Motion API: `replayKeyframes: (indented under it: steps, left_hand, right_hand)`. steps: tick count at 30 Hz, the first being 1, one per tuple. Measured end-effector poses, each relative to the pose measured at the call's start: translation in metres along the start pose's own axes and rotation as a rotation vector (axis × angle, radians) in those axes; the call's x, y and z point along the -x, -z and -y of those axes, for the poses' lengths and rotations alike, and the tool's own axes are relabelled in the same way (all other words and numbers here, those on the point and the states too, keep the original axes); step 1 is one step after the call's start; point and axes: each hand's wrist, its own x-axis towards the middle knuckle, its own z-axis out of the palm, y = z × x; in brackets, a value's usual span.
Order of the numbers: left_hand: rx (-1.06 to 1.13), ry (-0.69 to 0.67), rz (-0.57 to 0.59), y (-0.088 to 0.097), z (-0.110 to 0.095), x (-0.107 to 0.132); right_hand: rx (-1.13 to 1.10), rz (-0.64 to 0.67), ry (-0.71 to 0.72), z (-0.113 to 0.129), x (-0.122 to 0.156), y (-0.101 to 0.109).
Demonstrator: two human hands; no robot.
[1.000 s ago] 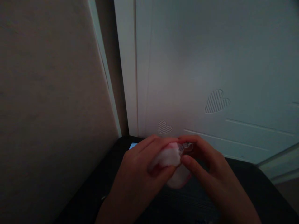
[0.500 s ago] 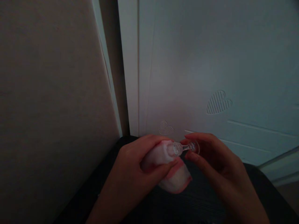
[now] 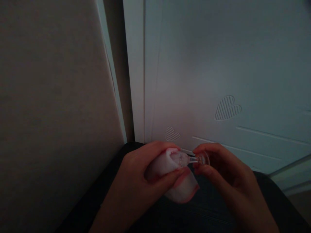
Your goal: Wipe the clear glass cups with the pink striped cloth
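Note:
My left hand (image 3: 143, 181) is closed around a white cloth with pinkish-red edging (image 3: 183, 189), which is wrapped about the bowl end of a small clear stemmed glass (image 3: 193, 159). One corner of the cloth hangs below the left thumb. Held nearly level, the glass points its stem and round foot to the right. My right hand (image 3: 230, 176) pinches the foot between thumb and fingertips. Most of the bowl is hidden inside the cloth.
A dark surface (image 3: 194, 213) lies beneath my hands. Behind it stands a pale panel with carved hearts (image 3: 227, 108) and grooved lines. A beige wall (image 3: 55, 90) rises on the left.
The cloth now covers more of the bowl. The glass has turned a little and its foot sits slightly lower, with my right hand shifted down along with it.

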Motion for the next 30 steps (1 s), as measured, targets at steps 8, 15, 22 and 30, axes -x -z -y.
replayKeyframes:
  steps: [8,15,22,30]
  left_hand:
    - [-0.01,-0.011,0.004,-0.001,0.002,0.0]
    - [0.042,0.001,0.018,-0.001,0.002,0.0]
    - [0.061,-0.025,0.067,0.001,0.004,0.0]
    - [0.136,-0.072,0.188,0.001,0.011,0.002]
  right_hand:
    - [0.012,0.012,-0.01,0.003,0.004,0.0]
    - [-0.026,0.002,-0.031,0.006,0.005,-0.002]
    - [-0.045,-0.033,-0.05,0.008,0.005,-0.003]
    - [-0.028,-0.025,-0.051,0.005,0.005,0.002]
